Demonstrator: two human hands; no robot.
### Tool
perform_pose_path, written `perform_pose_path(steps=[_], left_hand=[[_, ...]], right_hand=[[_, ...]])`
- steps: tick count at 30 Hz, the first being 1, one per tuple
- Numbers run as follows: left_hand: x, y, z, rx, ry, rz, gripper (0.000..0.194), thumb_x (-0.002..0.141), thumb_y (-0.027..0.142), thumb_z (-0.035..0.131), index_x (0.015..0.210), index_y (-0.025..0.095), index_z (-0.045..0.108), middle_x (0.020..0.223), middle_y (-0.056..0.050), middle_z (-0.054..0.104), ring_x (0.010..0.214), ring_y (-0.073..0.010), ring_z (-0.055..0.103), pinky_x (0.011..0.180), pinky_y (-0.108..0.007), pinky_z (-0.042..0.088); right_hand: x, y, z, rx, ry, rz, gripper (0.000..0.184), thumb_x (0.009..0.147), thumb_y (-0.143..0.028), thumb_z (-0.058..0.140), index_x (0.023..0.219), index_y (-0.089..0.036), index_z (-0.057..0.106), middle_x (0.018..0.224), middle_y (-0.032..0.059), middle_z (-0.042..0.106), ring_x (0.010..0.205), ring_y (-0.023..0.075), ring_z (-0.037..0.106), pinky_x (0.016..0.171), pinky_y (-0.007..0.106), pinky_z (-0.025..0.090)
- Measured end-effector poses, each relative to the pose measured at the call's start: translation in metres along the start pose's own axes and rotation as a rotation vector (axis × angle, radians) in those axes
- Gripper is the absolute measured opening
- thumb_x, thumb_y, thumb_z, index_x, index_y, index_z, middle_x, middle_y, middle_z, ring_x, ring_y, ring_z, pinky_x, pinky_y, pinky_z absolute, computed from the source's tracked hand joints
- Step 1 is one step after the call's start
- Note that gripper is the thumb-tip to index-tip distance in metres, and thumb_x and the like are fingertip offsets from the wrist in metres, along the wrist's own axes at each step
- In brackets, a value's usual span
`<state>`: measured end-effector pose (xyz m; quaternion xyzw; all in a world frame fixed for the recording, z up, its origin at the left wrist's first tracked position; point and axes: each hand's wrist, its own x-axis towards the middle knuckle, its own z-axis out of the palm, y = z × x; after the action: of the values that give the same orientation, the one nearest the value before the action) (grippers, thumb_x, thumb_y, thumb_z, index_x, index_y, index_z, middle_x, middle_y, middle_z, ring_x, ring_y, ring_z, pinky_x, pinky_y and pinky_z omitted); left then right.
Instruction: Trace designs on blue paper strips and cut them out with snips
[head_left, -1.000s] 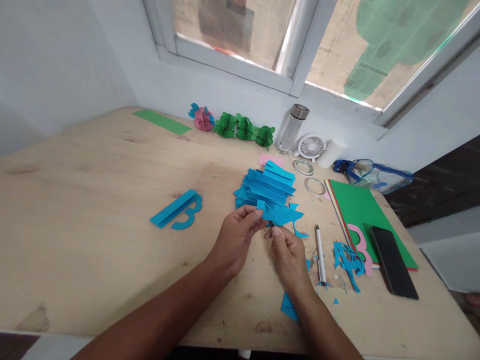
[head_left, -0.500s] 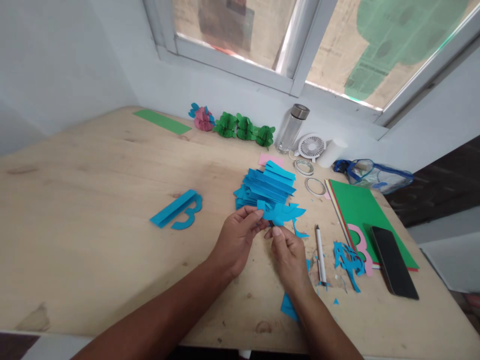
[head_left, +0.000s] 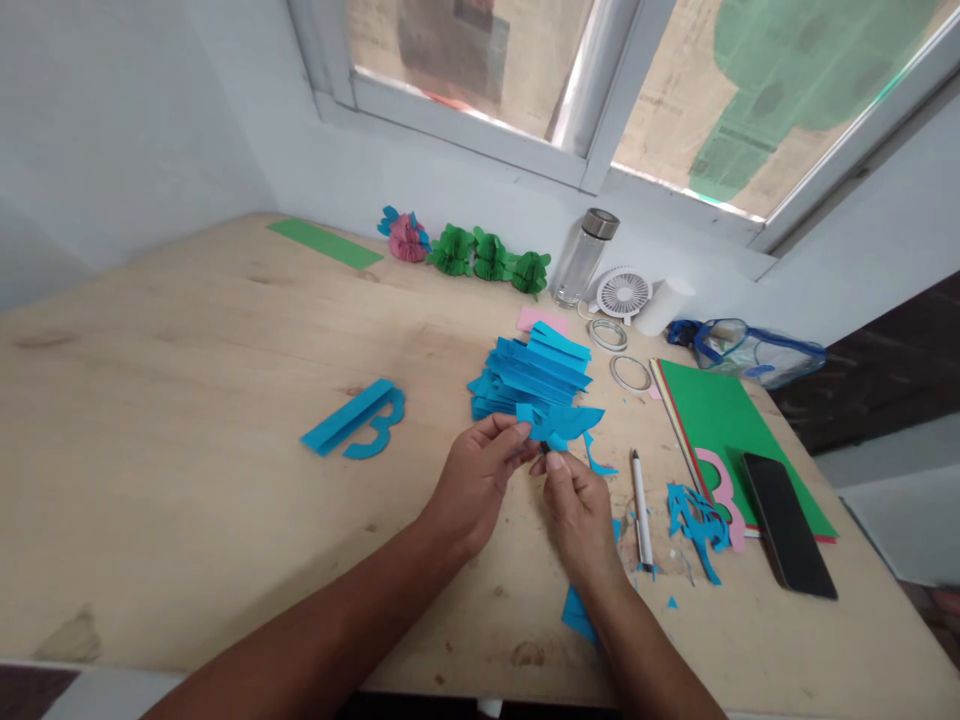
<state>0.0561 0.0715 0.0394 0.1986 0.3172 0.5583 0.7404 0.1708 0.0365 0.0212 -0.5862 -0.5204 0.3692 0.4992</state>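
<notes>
My left hand (head_left: pixel 484 470) is closed, its thumb and fingers pinching a cut piece of blue paper (head_left: pixel 570 422) by its left end. The piece has ragged, leaf-like edges pointing right. Just below it, my right hand (head_left: pixel 581 500) is closed on a small dark tool (head_left: pixel 544 448), perhaps scissors; most of it is hidden by the fingers. Behind the hands lies a pile of folded blue paper strips (head_left: pixel 529 375). To the left rests a folded blue paper piece with a scalloped cutout (head_left: pixel 360 420).
Right of my hands lie a white pen (head_left: pixel 641 510), blue paper scraps (head_left: pixel 697 525), a pink scalloped template (head_left: pixel 724 495), green sheets (head_left: pixel 731 410) and a phone (head_left: pixel 787 525). Along the wall stand green paper shapes (head_left: pixel 487 257), a glass bottle (head_left: pixel 581 262), a small fan (head_left: pixel 624 292) and tape rolls (head_left: pixel 607 335).
The blue paper piece has turned slightly in my left hand, and its right tip has drawn a little to the left. Both hands stay almost in place; the other things are unmoved.
</notes>
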Motion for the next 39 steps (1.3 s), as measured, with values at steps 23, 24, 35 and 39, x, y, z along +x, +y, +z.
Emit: perform_pose_path(steps=[23, 24, 35, 39], left_hand=[[-0.0039, 0.0024, 0.0051, -0.021, -0.035, -0.022, 0.028, 0.060, 0.027, 0.086, 0.069, 0.016, 0.062, 0.065, 0.002, 0.063, 0.064, -0.0116, 0.056, 0.066, -0.027, 0.044], [-0.0039, 0.0023, 0.0053, -0.023, -0.039, -0.022, 0.028, 0.060, 0.027, 0.086, 0.069, 0.016, 0.062, 0.065, 0.001, 0.063, 0.064, -0.0117, 0.056, 0.066, -0.027, 0.044], [-0.0025, -0.0021, 0.0029, -0.025, -0.059, -0.025, 0.025, 0.061, 0.028, 0.086, 0.069, 0.017, 0.065, 0.068, 0.002, 0.063, 0.065, -0.0114, 0.054, 0.072, -0.028, 0.045], [-0.0030, -0.0027, 0.0026, -0.017, -0.069, -0.023, 0.025, 0.061, 0.029, 0.086, 0.069, 0.017, 0.066, 0.067, 0.002, 0.062, 0.065, -0.0111, 0.053, 0.073, -0.028, 0.045]], right_hand=[[-0.0014, 0.0000, 0.0000, 0.035, -0.015, 0.019, 0.050, 0.089, -0.064, 0.049, 0.072, -0.019, 0.060, 0.053, -0.0070, 0.031, 0.050, 0.0109, 0.026, 0.048, 0.025, 0.021], [-0.0015, -0.0002, 0.0001, 0.031, -0.013, 0.012, 0.049, 0.090, -0.063, 0.049, 0.072, -0.018, 0.060, 0.053, -0.0068, 0.032, 0.050, 0.0110, 0.027, 0.048, 0.025, 0.021], [-0.0016, -0.0003, 0.0009, 0.052, 0.007, 0.003, 0.050, 0.090, -0.064, 0.050, 0.072, -0.019, 0.061, 0.053, -0.0056, 0.036, 0.050, 0.0120, 0.032, 0.048, 0.025, 0.026], [-0.0017, 0.0009, 0.0009, 0.067, 0.004, 0.004, 0.049, 0.090, -0.063, 0.049, 0.072, -0.019, 0.061, 0.052, -0.0062, 0.034, 0.050, 0.0117, 0.030, 0.047, 0.025, 0.024]])
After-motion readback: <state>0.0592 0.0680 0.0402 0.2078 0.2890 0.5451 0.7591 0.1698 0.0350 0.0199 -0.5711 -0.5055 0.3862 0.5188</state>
